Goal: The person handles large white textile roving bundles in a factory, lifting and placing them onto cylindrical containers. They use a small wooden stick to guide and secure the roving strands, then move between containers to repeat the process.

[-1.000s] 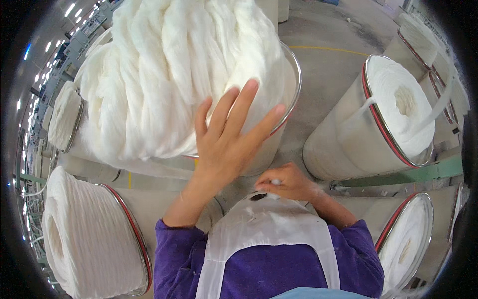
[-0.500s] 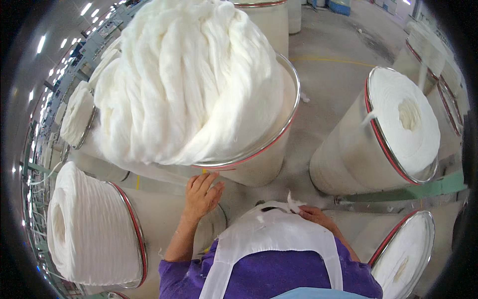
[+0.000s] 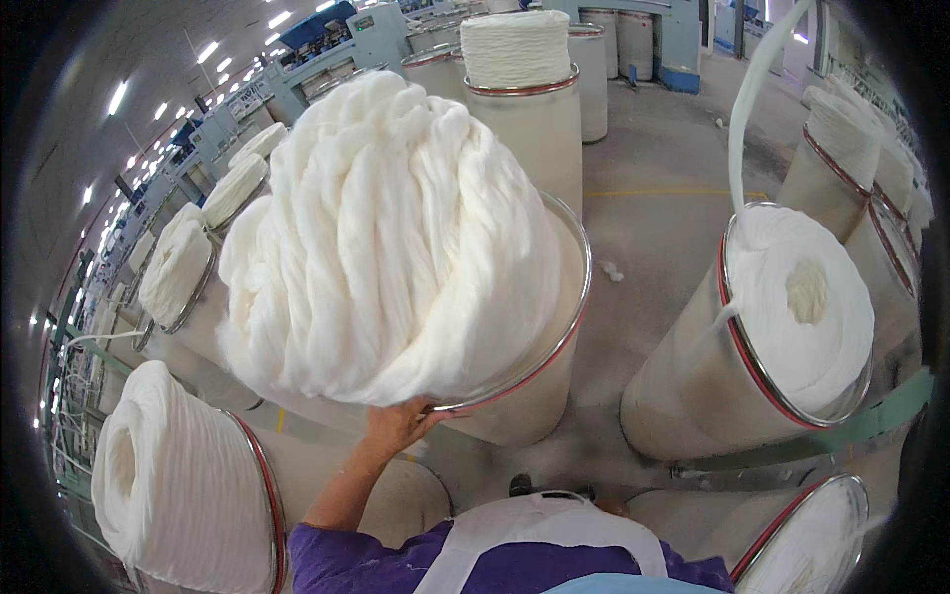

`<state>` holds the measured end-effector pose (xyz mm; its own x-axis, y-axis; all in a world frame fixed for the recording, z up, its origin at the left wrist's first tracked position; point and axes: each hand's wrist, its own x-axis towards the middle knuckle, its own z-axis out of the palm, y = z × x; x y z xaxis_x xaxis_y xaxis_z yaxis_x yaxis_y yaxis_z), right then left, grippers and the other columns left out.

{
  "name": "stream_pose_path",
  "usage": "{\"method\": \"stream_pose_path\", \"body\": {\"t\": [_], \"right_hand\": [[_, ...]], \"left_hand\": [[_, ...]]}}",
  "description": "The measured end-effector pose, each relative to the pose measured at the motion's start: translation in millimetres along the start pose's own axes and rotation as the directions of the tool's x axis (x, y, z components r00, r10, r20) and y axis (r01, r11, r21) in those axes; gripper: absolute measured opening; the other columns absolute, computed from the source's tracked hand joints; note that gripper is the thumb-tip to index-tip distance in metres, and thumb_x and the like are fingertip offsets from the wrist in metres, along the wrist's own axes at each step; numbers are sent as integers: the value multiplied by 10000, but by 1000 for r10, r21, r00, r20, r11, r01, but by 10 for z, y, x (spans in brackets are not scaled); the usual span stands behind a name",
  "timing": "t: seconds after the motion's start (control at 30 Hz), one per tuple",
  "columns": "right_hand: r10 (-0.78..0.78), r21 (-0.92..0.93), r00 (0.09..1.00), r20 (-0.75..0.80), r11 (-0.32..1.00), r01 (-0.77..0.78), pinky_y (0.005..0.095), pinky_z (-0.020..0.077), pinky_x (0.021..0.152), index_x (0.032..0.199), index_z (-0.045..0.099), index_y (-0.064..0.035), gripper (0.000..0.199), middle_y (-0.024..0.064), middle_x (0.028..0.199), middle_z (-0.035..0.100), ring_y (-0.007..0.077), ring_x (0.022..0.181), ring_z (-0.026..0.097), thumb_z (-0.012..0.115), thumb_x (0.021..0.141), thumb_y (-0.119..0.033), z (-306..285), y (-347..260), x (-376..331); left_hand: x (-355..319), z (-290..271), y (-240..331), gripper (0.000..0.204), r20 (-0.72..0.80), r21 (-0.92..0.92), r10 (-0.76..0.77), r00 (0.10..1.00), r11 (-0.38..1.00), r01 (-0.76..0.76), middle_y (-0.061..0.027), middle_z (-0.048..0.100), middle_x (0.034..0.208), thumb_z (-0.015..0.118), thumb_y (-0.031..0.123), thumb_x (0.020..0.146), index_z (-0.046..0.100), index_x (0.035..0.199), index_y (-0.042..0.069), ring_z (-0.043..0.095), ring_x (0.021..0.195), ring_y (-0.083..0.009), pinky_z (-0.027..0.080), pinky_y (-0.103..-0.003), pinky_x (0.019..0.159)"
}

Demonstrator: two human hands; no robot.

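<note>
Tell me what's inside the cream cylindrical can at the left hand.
Thick white fibre strands heap above the can; bare inner wall shows at right. Strands hide everything deeper, including the bottom.

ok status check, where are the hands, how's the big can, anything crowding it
Left hand at near side of big can; right hand mostly hidden beyond white apron. Big can heaped with white sliver. Another sliver can close, lower left.

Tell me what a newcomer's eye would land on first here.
Probably the huge heap of white fiber bulging above the middle can, with the left hand at the can's near side. Next, perhaps, the white strand rising from the coil in the can on the right.
</note>
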<state>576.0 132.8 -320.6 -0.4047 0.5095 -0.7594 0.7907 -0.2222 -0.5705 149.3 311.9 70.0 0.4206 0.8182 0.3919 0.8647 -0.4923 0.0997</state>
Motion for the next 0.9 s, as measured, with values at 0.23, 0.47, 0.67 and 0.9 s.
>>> {"method": "stream_pose_path", "body": {"t": [0.23, 0.47, 0.67, 0.9], "right_hand": [[168, 190, 534, -829, 982, -14, 378, 483, 791, 985, 631, -17, 249, 157, 986, 662, 254, 885, 633, 585, 893, -244, -1718, -1051, -1092], [-757, -805, -293, -585, 497, 323, 370, 490, 850, 1044, 650, -29, 281, 110, 1029, 673, 281, 960, 630, 668, 765, -18, -3295, -4283, -2873], [-993, -914, -86, -76, 35, 405, 403, 403, 1010, 1281, 540, -117, 423, 113, 1279, 546, 303, 1187, 501, 604, 883, -246, -3212, -5816, -2705], [-941, -913, 34, -335, 334, 235, 385, 375, 1028, 1307, 518, -98, 400, 141, 1297, 543, 304, 1205, 502, 534, 946, -270, -4067, -5965, -2625]], "left_hand": [[501, 436, 612, 348, -54, -116, -47, 997, 992, 41, -68, 635, 650, 694, 445, 803, 667, 774, 99, 614, 549, -244, 483, -355, 498], [1507, 1158, 1275, 291, -256, 389, 336, 906, 894, -222, -114, 586, 733, 617, 346, 858, 585, 827, 58, 593, 636, -292, 487, -410, 565], [2043, 1631, 1524, 284, -272, 1, 163, 948, 986, -169, -123, 585, 772, 615, 338, 858, 585, 855, 55, 589, 677, -296, 479, -418, 599], [2225, 1899, 1568, 279, -271, -113, 119, 955, 981, -155, -135, 584, 818, 613, 328, 857, 585, 888, 52, 585, 725, -301, 469, -426, 639]]}}
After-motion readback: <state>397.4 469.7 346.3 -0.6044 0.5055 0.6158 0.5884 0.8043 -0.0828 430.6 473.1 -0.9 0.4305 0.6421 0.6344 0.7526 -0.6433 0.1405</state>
